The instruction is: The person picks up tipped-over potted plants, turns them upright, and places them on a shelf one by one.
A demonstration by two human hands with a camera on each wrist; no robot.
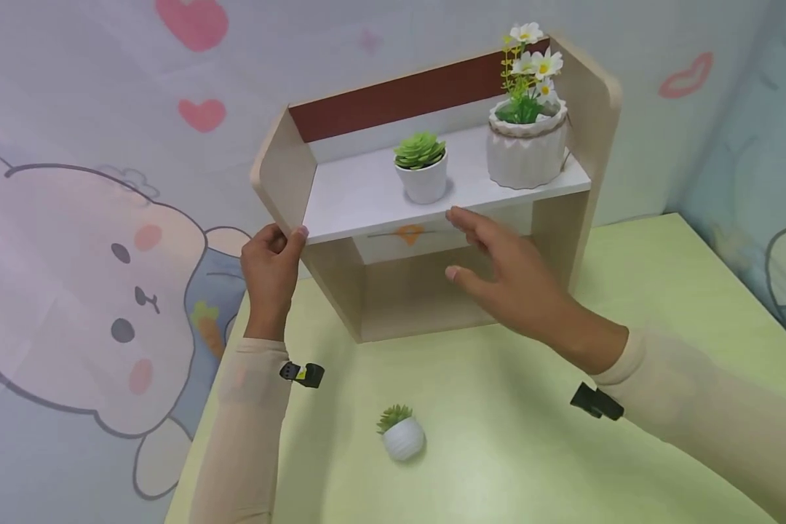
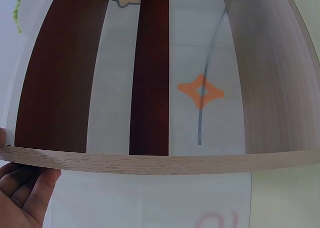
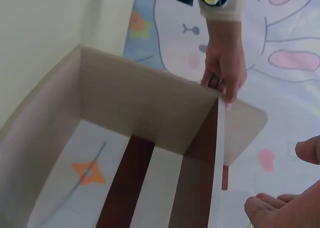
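A small wooden shelf (image 1: 406,295) is seen standing on the pale green surface (image 1: 498,437), toward twelve o'clock in the head view. At its top, a white board (image 1: 360,191) is backed by a dark red-brown panel (image 1: 419,98).

Between eight and nine o'clock from the shelf's middle, its left side is gripped by the left hand (image 1: 268,280), the thumb being pressed at the front edge and the fingers curled behind. Between four and five o'clock, the right hand (image 1: 517,280) is held open, fingers extended and thumb spread; nothing is grasped by it. Its fingertips are placed just by the board's front edge; whether contact is made cannot be told.

On the board, a potted succulent (image 1: 421,171) is stood upright near the front. Between two and three o'clock from it, a ribbed white flowerpot (image 1: 527,153) is set beside the right side panel.

At six o'clock from the shelf, a smaller potted plant (image 1: 402,437) is laid tilted, its leaves pointed toward eleven. The wall (image 1: 314,51) is decorated with pink hearts at ten o'clock and a cartoon animal (image 1: 131,291) at eight.
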